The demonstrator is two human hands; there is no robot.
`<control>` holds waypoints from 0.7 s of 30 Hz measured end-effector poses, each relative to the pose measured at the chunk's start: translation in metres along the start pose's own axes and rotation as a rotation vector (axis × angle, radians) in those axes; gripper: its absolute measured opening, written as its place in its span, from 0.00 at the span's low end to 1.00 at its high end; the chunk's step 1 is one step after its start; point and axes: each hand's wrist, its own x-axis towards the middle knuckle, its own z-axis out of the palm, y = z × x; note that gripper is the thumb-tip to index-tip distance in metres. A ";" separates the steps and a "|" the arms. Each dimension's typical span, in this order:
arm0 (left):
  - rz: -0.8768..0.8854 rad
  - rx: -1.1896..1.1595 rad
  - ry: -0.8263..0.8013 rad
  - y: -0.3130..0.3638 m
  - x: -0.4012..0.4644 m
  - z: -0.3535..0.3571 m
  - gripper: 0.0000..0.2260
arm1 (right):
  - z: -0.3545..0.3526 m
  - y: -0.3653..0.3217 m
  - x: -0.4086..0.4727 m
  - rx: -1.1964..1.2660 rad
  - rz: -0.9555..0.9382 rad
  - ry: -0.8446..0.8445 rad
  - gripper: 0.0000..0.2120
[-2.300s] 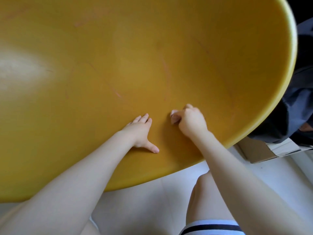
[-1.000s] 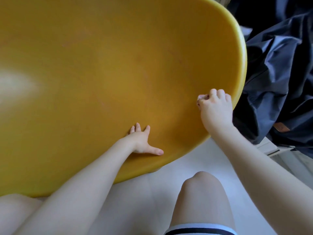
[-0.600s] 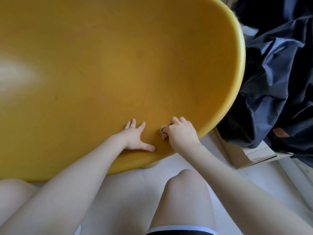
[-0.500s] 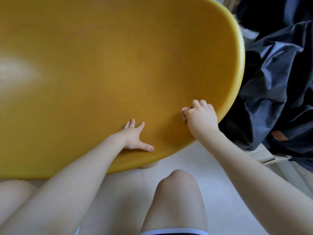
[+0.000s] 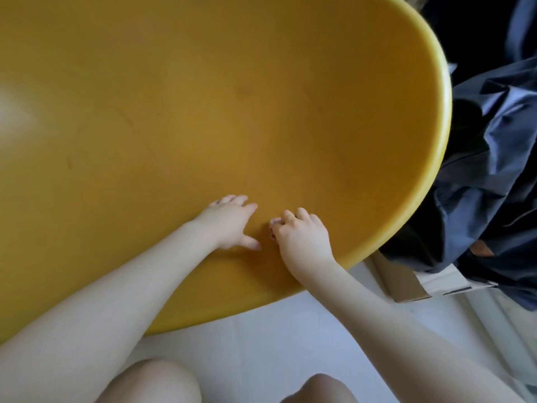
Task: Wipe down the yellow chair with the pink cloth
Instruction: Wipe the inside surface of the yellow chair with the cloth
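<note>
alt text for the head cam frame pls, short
A person's right hand presses a bunched pink cloth, mostly hidden under its curled fingers, against the yellow chair near its front edge. The left hand rests flat on the chair just beside it. Dark blue fabric and a cardboard box sit to the right.

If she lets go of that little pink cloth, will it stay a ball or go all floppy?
Probably floppy: the pink cloth is scrunched almost wholly inside her right hand, so it looks soft and thin. It likely weighs very little. On the smooth yellow chair it should slide easily rather than roll.
</note>
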 end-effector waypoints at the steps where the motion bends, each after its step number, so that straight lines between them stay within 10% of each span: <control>1: 0.028 0.012 0.012 0.004 0.005 -0.005 0.43 | 0.000 0.006 0.003 -0.030 -0.002 0.037 0.11; 10: 0.117 0.041 0.156 0.011 0.061 -0.031 0.47 | -0.044 0.101 0.056 -0.176 0.412 0.467 0.02; 21: 0.093 0.384 0.204 0.006 0.112 -0.053 0.62 | 0.006 0.048 0.050 -0.062 0.153 0.276 0.05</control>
